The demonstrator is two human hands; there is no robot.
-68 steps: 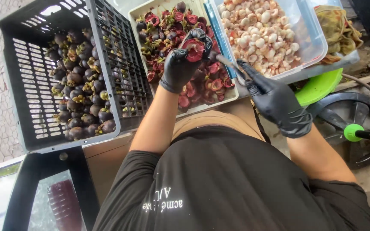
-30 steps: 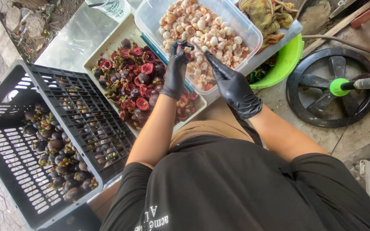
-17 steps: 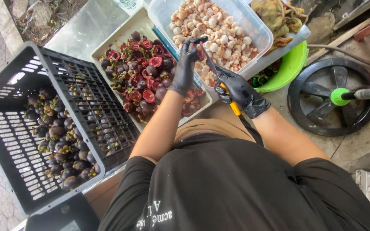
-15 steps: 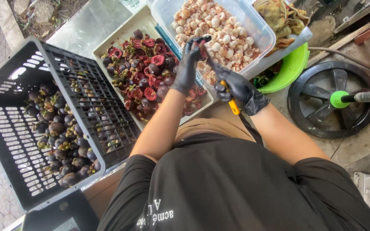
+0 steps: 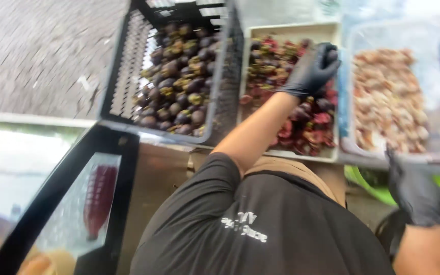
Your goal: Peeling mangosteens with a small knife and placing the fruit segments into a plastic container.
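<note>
The view is blurred by motion. My left hand [image 5: 311, 69], in a black glove, reaches out over a beige tray [image 5: 294, 29] of red-purple cut fruit shells [image 5: 306, 127], fingers curled; I cannot make out whether it holds anything. My right hand [image 5: 416, 191], also in a black glove, is low at the right, just below the near rim of a clear plastic tub [image 5: 355, 147] of pale peeled fruit flesh [image 5: 393, 102]. Its grip is too blurred to read.
A black slatted crate [image 5: 128, 66] of whole dark purple fruits [image 5: 179, 86] stands left of the tray. A green bowl [image 5: 373, 188] sits under the tub. A black-framed glass panel [image 5: 77, 209] is at lower left, with paved ground [image 5: 36, 51] beyond.
The camera has swung left. My left hand has moved from the tub's edge out over the shell tray. My right hand has dropped away to the lower right.
</note>
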